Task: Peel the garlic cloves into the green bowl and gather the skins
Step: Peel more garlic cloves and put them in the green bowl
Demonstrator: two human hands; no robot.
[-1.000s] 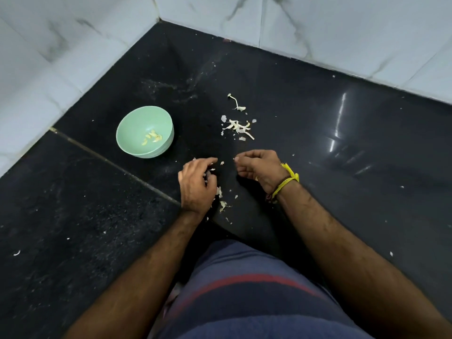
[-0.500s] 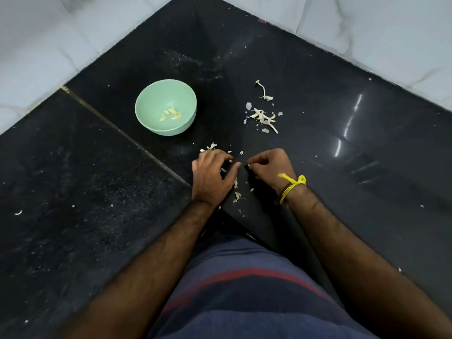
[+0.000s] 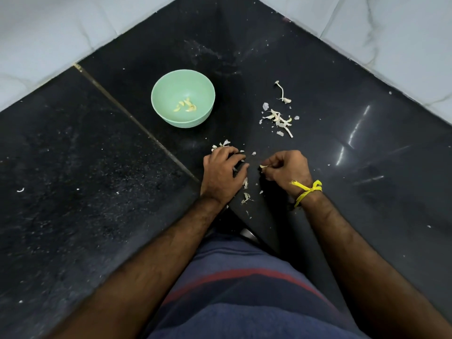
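Note:
The green bowl [image 3: 160, 94] stands on the black counter to the far left of my hands, with several peeled garlic cloves [image 3: 186, 106] in it. My left hand [image 3: 222, 173] lies palm down on the counter, its bent fingers over a few garlic skins [image 3: 224, 143]. Just to its right, my right hand [image 3: 287, 167] pinches a small pale garlic piece [image 3: 263, 166] at its fingertips. A pile of skins [image 3: 278, 118] and a dry stem [image 3: 282, 92] lie beyond my right hand. More scraps [image 3: 245, 197] sit between my wrists.
The black stone counter [image 3: 97, 192] meets white marbled wall tiles [image 3: 391, 40] in a corner at the back. A seam [image 3: 137, 123] runs diagonally across the counter left of the bowl. My lap in striped blue cloth [image 3: 239, 294] fills the near edge.
My hands, which touched at the thumbs half a second ago, have drawn apart. The pale piece now shows at my right fingertips. The view has tilted, so everything sits lower in the frame.

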